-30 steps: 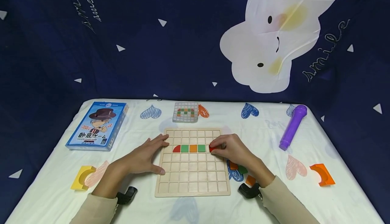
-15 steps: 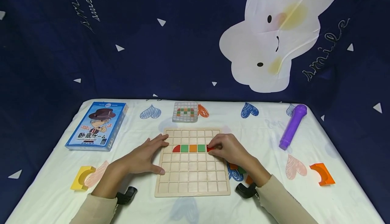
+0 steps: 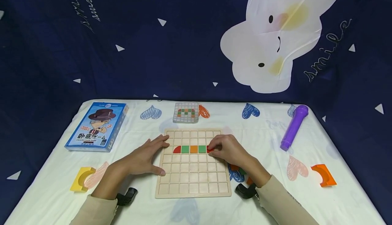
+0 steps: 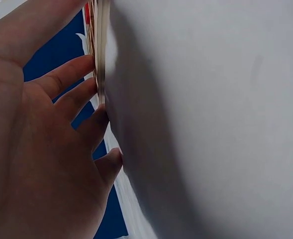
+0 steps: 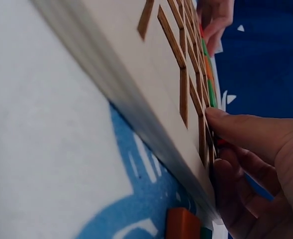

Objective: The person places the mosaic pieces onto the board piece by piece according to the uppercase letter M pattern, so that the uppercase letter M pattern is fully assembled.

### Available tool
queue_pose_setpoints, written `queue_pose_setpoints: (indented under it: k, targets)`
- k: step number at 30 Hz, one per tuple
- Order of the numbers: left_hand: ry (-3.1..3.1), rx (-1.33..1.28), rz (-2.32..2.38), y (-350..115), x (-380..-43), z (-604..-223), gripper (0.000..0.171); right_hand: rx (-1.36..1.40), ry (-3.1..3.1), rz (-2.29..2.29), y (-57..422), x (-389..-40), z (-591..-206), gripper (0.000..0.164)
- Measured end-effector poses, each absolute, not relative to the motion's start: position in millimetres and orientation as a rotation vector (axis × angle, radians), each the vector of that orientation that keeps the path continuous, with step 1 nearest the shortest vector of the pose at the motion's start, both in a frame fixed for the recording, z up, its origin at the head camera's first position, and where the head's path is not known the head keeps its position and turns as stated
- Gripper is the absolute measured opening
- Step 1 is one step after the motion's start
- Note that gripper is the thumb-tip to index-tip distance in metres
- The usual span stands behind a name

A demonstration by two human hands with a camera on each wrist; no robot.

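Note:
A wooden grid board (image 3: 193,188) lies in the middle of the table. One row holds a red quarter-round piece (image 3: 177,149), a green square (image 3: 185,149), an orange square (image 3: 194,149) and another green square (image 3: 202,149). At the right end of that row my right hand (image 3: 231,150) pinches a red piece (image 3: 209,149) between thumb and fingers, against the second green square; the fingers hide much of its shape. My left hand (image 3: 142,158), fingers spread, rests along the board's left edge. In the left wrist view its fingertips (image 4: 89,62) touch the board's side.
Loose orange (image 3: 234,167) and green (image 3: 242,171) blocks lie right of the board, partly under the right forearm. Behind the board sits a small pattern card (image 3: 186,113). A blue game box (image 3: 98,126), yellow arch (image 3: 82,179), orange arch (image 3: 325,175) and purple microphone-shaped object (image 3: 294,128) stand around.
My right hand has moved slightly left with the red piece, closing the gap to the second green square. My left hand stays in place.

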State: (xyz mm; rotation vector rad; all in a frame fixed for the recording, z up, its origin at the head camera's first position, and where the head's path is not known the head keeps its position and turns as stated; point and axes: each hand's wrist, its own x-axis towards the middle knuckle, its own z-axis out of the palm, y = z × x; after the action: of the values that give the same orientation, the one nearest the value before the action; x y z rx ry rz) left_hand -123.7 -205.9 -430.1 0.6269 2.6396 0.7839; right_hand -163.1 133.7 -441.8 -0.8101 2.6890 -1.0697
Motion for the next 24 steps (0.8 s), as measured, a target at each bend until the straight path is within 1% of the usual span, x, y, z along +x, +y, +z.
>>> queue_pose_setpoints:
  k: [24]
  targets:
    - [2.622, 0.629, 0.789, -205.8, -123.0, -426.8, 0.092, -0.775, 2.681, -1.071, 130.5, -164.9, -439.8, 0.012]
